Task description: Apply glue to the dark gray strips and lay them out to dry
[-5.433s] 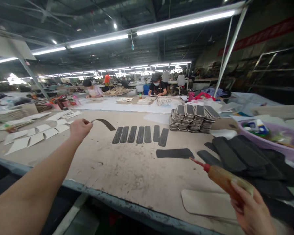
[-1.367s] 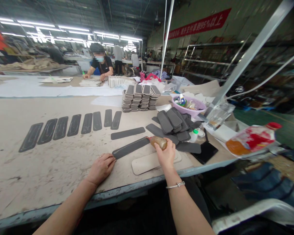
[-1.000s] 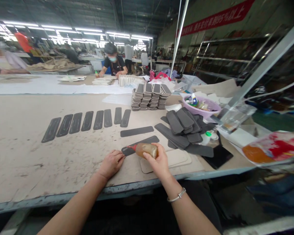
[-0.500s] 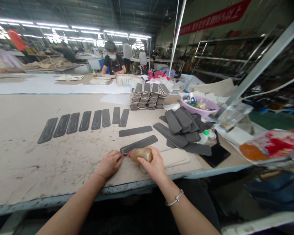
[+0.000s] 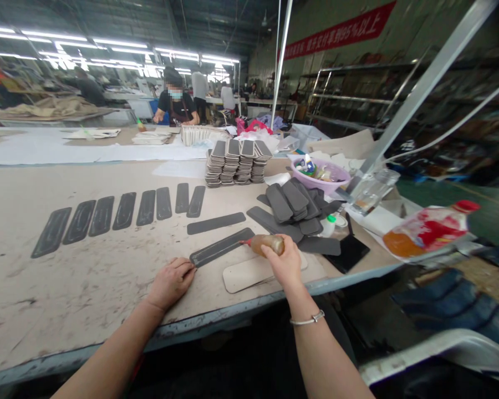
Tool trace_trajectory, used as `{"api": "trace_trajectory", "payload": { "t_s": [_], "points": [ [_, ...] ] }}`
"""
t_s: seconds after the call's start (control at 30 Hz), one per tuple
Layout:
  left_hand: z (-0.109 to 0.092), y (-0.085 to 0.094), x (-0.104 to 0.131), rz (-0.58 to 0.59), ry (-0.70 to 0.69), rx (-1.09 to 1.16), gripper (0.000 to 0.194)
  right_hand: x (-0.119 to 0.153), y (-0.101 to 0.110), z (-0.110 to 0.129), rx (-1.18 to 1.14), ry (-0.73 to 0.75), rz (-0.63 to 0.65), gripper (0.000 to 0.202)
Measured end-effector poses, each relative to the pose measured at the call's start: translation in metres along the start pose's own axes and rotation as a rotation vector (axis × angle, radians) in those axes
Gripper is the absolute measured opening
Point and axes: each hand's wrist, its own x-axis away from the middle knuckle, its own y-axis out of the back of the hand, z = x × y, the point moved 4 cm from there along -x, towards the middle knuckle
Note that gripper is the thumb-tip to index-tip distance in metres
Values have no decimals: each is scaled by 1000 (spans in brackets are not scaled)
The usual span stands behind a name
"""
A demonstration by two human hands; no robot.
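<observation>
My right hand (image 5: 286,261) is wrapped round an amber squeeze bottle of glue (image 5: 261,244), tipped so its red nozzle points left at a long dark grey strip (image 5: 221,247). A thin wet line runs along that strip's edges. With fingers closed, my left hand (image 5: 171,282) grips the strip's near left end against the table. Just behind it lies another dark strip (image 5: 216,223). Beige rounded pieces (image 5: 245,275) are stacked below the bottle, partly covered by my right hand. Off to the left, several dark pieces (image 5: 102,216) with shiny outlines form a slanting row.
A loose heap of dark pieces (image 5: 293,202) lies to the right, with neat stacks (image 5: 235,166) behind. A purple basin (image 5: 320,182), a black tablet-like slab (image 5: 349,254) and a red-capped jug (image 5: 432,228) stand farther right. Across the table a masked person (image 5: 177,102) works.
My right hand has moved the glue bottle rightward along the strip, away from my left hand. A wet line now shows on the strip. The whole view has shifted slightly right.
</observation>
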Motion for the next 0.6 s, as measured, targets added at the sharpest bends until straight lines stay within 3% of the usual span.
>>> {"api": "trace_trajectory", "payload": {
  "t_s": [0.1,0.2,0.47,0.6],
  "points": [
    [1,-1,0,1,-3,3,21,-9,14,-8,84,-23,-95,44],
    [0,0,0,-8,-7,7,22,-8,12,-3,58,17,-110,44],
    [-3,2,-3,-7,-17,4,19,30,-44,32,-253,133,192,43],
    [-1,0,-3,30,-12,2,18,27,-43,30,-189,116,171,42]
  ]
}}
